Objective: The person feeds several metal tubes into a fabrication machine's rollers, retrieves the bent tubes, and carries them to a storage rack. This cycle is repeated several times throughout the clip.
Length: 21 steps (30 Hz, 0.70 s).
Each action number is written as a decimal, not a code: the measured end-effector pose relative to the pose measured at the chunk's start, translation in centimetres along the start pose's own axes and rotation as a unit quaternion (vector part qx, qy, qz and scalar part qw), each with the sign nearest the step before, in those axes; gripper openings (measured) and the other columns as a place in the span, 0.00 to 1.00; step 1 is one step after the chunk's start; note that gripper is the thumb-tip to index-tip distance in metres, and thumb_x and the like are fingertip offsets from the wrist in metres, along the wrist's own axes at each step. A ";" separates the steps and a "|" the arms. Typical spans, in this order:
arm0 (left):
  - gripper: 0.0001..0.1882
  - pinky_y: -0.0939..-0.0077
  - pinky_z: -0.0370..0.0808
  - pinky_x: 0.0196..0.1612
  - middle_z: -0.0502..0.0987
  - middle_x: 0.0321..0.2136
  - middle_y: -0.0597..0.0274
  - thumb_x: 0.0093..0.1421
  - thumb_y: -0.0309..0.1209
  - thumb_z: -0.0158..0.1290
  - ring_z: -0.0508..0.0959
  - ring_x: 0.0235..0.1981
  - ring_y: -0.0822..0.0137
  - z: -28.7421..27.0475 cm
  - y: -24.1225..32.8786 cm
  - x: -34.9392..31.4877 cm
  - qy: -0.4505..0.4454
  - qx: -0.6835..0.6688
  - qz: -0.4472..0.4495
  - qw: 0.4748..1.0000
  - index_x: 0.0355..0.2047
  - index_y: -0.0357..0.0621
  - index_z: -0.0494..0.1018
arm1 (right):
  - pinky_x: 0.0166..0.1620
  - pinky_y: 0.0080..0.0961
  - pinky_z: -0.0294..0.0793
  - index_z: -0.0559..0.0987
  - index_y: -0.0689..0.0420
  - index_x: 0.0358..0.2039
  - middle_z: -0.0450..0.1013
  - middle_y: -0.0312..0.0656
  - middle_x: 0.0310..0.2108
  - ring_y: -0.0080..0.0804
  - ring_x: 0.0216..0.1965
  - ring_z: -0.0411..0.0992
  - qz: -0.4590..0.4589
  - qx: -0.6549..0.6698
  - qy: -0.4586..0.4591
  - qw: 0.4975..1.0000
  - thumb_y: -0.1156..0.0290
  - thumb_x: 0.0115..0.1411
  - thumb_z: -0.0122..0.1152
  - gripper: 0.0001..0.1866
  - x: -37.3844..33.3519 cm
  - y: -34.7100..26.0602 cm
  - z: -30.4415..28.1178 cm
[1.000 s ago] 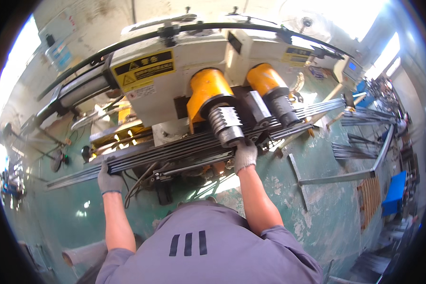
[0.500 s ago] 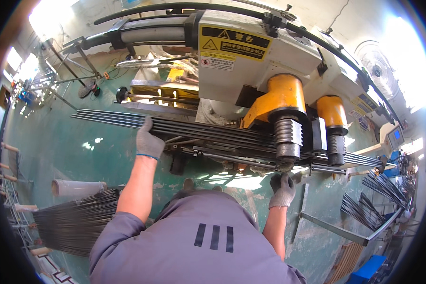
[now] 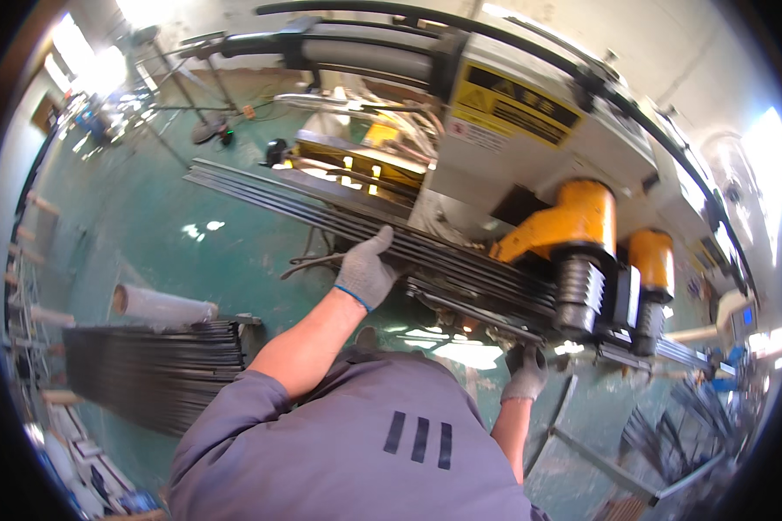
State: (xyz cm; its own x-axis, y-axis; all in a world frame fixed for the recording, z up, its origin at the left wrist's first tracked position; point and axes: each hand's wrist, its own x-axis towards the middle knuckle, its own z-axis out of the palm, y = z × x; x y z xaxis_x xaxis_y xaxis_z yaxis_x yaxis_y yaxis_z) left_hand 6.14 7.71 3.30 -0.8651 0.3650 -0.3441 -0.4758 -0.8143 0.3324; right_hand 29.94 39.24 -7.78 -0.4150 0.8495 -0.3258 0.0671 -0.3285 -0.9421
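A row of long dark metal rods (image 3: pixel 321 214) runs side by side across the front of a machine, passing under its ridged steel roller (image 3: pixel 578 293). My left hand (image 3: pixel 367 269), in a grey glove with a blue cuff edge, is closed on the near side of the rods. Its thumb lies over them, and its other fingers are mostly hidden. Below the roller, at the near edge of the machine bed (image 3: pixel 478 317), is my gloved right hand (image 3: pixel 526 373). Its fingers are curled; what they hold, if anything, is hidden.
Orange roller housings (image 3: pixel 586 217) jut from the white machine body (image 3: pixel 487 165). At the left a stack of dark rods (image 3: pixel 152 373) lies beside a pale wrapped roll (image 3: pixel 165 306). More rods (image 3: pixel 656 438) rest at the right near a metal frame (image 3: pixel 604 469).
The view has turned, so the machine sits lower and further right. My left hand has moved right along the rods, closer to the roller. My right hand stays below the roller.
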 end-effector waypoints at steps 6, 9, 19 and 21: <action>0.20 0.42 0.70 0.67 0.77 0.56 0.50 0.78 0.39 0.44 0.76 0.60 0.49 -2.9 11.2 -0.7 0.010 -0.001 0.102 0.995 0.61 0.39 0.69 | 0.30 0.31 0.79 0.83 0.61 0.44 0.80 0.38 0.31 0.31 0.27 0.78 0.091 0.031 0.001 0.995 0.66 0.68 0.68 0.11 -0.2 3.2 -2.7; 0.18 0.42 0.72 0.65 0.78 0.51 0.51 0.78 0.42 0.43 0.78 0.55 0.48 -7.0 19.6 -0.5 0.098 -0.003 0.200 0.975 0.54 0.41 0.71 | 0.25 0.26 0.73 0.81 0.59 0.38 0.79 0.39 0.27 0.30 0.23 0.75 0.090 -0.013 0.007 0.996 0.66 0.69 0.66 0.09 -0.3 4.5 -4.0; 0.20 0.46 0.79 0.56 0.81 0.45 0.54 0.78 0.45 0.44 0.81 0.48 0.50 -16.9 39.2 4.9 0.258 0.030 0.316 0.913 0.52 0.41 0.74 | 0.16 0.33 0.60 0.76 0.53 0.26 0.71 0.37 0.16 0.33 0.13 0.67 0.211 -0.057 0.033 0.975 0.62 0.70 0.61 0.15 4.9 12.5 -19.1; 0.20 0.47 0.81 0.52 0.82 0.42 0.55 0.77 0.46 0.46 0.83 0.44 0.52 -19.0 42.6 5.1 0.293 0.072 0.340 0.891 0.51 0.41 0.74 | 0.16 0.38 0.60 0.75 0.51 0.25 0.67 0.37 0.13 0.37 0.12 0.66 0.181 -0.178 0.082 0.964 0.62 0.70 0.60 0.15 3.7 13.0 -19.4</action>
State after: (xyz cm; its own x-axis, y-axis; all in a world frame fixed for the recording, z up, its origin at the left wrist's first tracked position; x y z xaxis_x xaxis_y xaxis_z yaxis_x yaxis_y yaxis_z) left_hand -15.52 -33.72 -0.90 -0.7499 -0.5234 -0.4047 0.0754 -0.6753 0.7337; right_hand 46.90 46.14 -22.73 -0.1597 0.7691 -0.6188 0.4995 -0.4777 -0.7227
